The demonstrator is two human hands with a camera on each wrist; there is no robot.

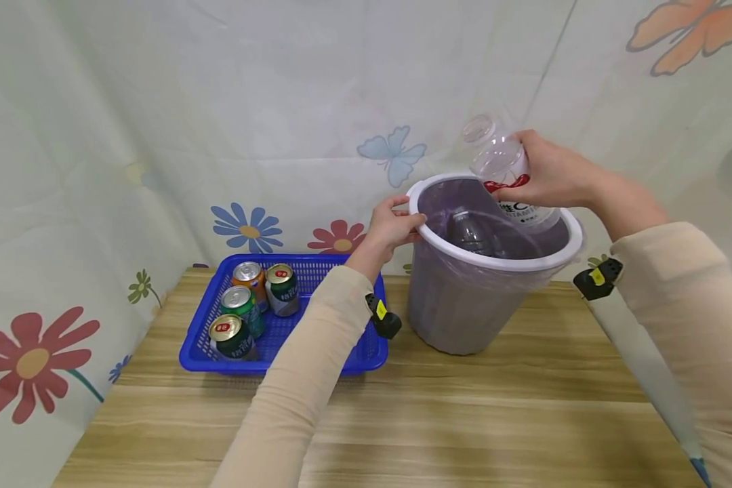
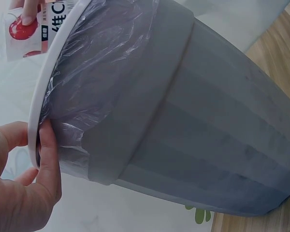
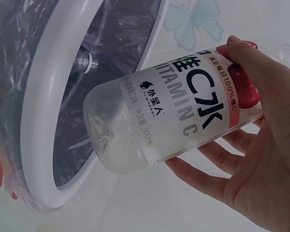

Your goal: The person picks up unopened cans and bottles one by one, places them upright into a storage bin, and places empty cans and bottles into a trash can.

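My right hand (image 1: 555, 173) grips a clear plastic drink bottle (image 3: 169, 108) with a white, red-cherry label. The bottle is tilted, its base down at the mouth of a grey trash bin (image 1: 463, 305) and its neck up to the left. Thumb and fingers of my left hand (image 1: 392, 227) pinch the bin's white rim (image 2: 52, 63) on its left side. A thin clear liner bag (image 2: 104, 72) lines the bin and folds out under the rim. Inside the bin lies another clear bottle (image 1: 466, 230), seen in part through the opening.
Left of the bin, a blue plastic basket (image 1: 280, 367) holds several drink cans, among them an orange can (image 1: 253, 279) and a green can (image 1: 244, 312). Both stand on a wood-grain table (image 1: 451, 420). A flower-print curtain (image 1: 317, 102) hangs close behind.
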